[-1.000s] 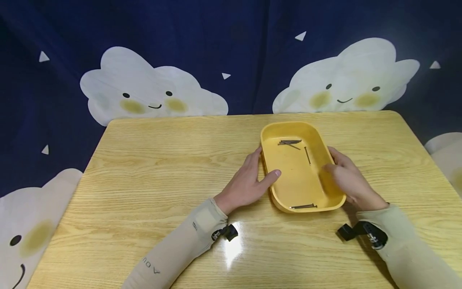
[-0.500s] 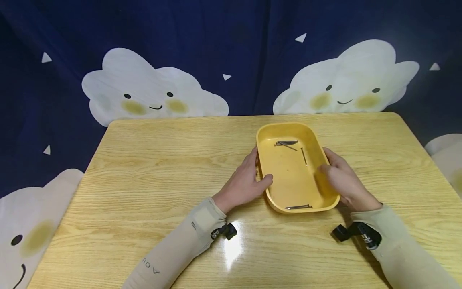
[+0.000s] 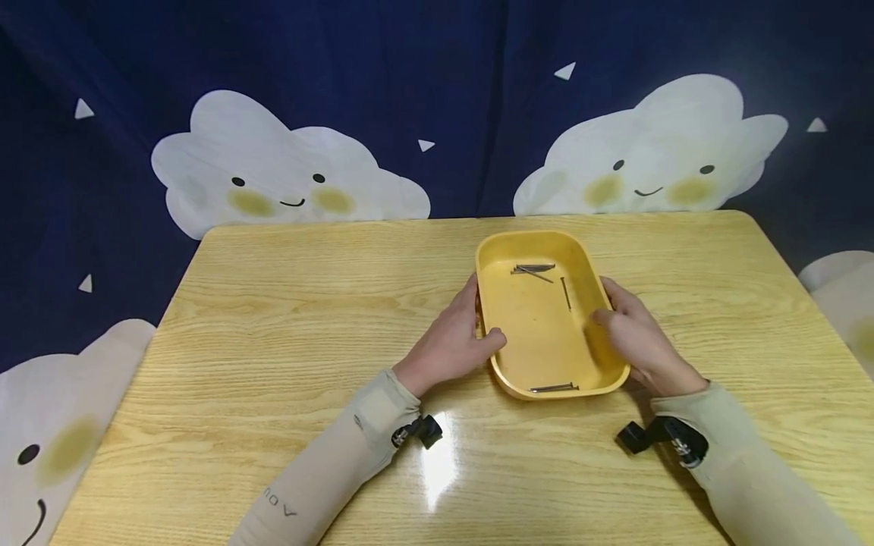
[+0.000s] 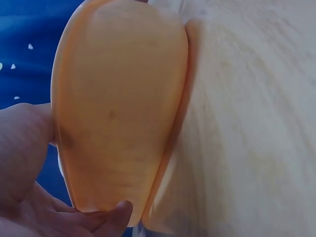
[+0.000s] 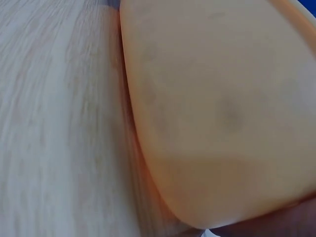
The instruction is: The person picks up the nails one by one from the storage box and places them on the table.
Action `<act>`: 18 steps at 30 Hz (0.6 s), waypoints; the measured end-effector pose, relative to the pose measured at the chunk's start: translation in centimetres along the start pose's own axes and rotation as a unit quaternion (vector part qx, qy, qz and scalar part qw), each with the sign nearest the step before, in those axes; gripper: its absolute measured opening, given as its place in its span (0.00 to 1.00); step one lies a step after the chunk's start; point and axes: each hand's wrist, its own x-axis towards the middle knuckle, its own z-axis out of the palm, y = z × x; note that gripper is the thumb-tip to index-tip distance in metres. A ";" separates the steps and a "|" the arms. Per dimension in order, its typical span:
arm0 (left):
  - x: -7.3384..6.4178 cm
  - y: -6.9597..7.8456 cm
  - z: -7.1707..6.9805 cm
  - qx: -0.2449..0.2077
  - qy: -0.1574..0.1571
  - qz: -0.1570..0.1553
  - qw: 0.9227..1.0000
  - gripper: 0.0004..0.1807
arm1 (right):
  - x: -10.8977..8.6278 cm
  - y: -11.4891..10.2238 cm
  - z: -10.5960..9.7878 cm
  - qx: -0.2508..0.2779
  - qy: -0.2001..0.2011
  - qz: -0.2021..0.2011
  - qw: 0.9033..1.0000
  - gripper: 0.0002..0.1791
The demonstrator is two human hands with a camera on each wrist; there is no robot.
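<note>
While the yellow tray (image 3: 536, 337) is held from both sides on the right half of the table (image 3: 293, 318), its left rim is gripped by the left hand (image 3: 447, 341), with the thumb hooked over into the tray and the fingers laid along the outer wall. The right rim is gripped likewise by the right hand (image 3: 642, 345); its thumb is bent inside, and its fingers are mostly hidden behind the wall. Neither hand is spread wide. Whether the tray is borne by the table or lifted slightly cannot be told.

The tray is made of smooth, plastic-looking material, oblong and deep, with rounded corners and a rolled lip; faint smudges are shown on its outer wall in the right wrist view. Thin dark metal nails are scattered on its floor: a crossed bunch (image 3: 532, 269) towards the far end, a single nail (image 3: 566, 294) near the right wall, and a small group (image 3: 554, 387) along the near end. The table is pale, grained and glossy, backed by a navy cloth (image 3: 471, 91) printed with smiling clouds.
</note>
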 end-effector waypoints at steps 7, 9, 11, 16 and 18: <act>0.1 -0.1 -0.5 -0.002 -0.004 0.006 1.000 0.49 | 0.3 -0.1 0.4 0.007 -0.007 -0.003 1.000 0.36; 0.1 -0.2 -0.7 -0.006 -0.008 0.009 1.000 0.50 | 0.4 -0.2 0.4 0.006 -0.009 -0.001 1.000 0.36; 0.0 -0.2 -0.8 -0.007 -0.012 0.010 1.000 0.50 | 0.4 -0.2 0.5 0.005 -0.010 0.001 1.000 0.36; -0.1 -0.1 -1.3 -0.004 -0.022 0.013 1.000 0.51 | 0.5 -0.3 0.6 -0.005 -0.013 0.004 1.000 0.38; -0.1 -0.1 -1.5 -0.001 -0.025 0.015 1.000 0.51 | 0.6 -0.3 0.7 -0.011 -0.013 0.003 1.000 0.39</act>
